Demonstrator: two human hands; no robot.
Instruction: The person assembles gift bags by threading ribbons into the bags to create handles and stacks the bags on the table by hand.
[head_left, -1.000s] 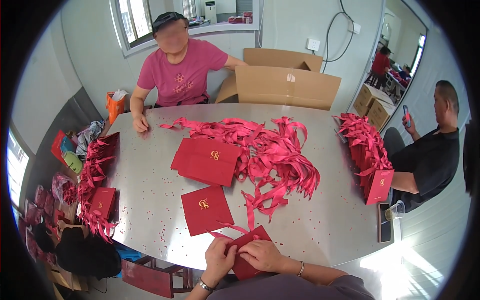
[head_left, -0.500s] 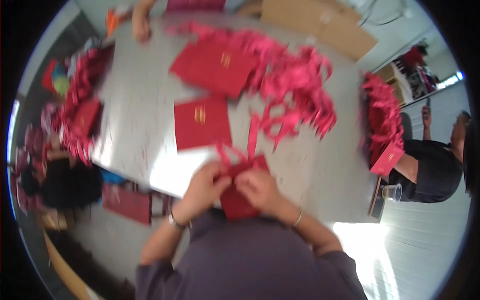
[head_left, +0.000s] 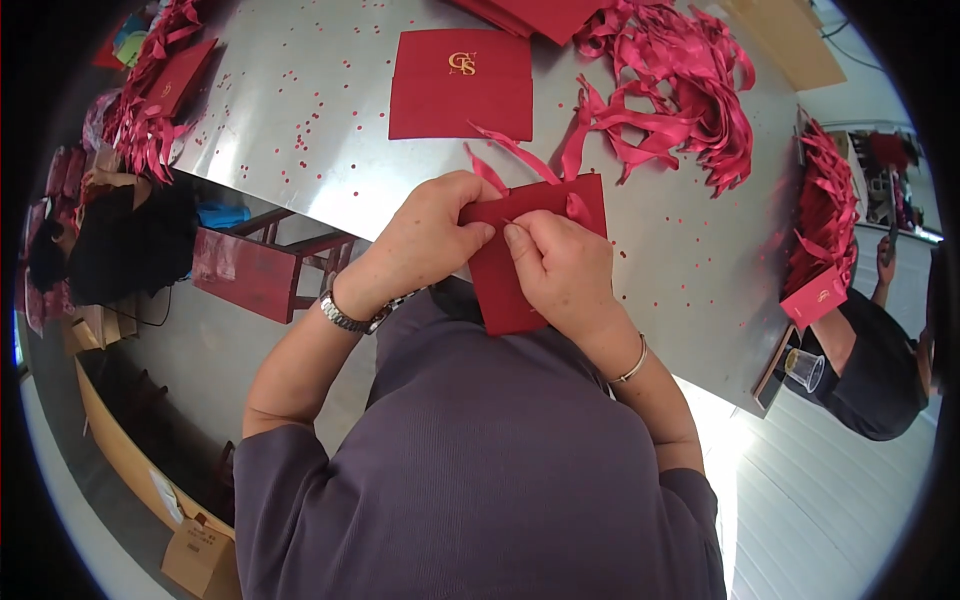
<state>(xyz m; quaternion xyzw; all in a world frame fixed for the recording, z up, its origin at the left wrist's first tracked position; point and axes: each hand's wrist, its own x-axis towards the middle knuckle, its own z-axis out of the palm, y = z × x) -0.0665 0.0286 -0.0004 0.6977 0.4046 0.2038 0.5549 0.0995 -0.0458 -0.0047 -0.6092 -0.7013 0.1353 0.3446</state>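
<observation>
A flat red paper gift bag lies tilted against my body at the table's near edge. My left hand is closed on its upper left edge, thumb on the near face and fingers behind. My right hand lies over the bag's upper face, thumb and forefinger pinched together by the ribbon; its fingers partly hide what they pinch. A pink ribbon rises behind the bag's top edge, and a short loop shows on the face beside my right knuckles. Another ribbon tail sticks up near my left fingers.
Beyond my hands lies a flat red bag with gold print. A tangled pile of pink ribbons is to its right. Red confetti-like dots speckle the metal table. At right are beribboned bags, a plastic cup and a person.
The view has tilted down and closer to my hands. Both hands stay at the top of the bag, and the right one has come further over its face.
</observation>
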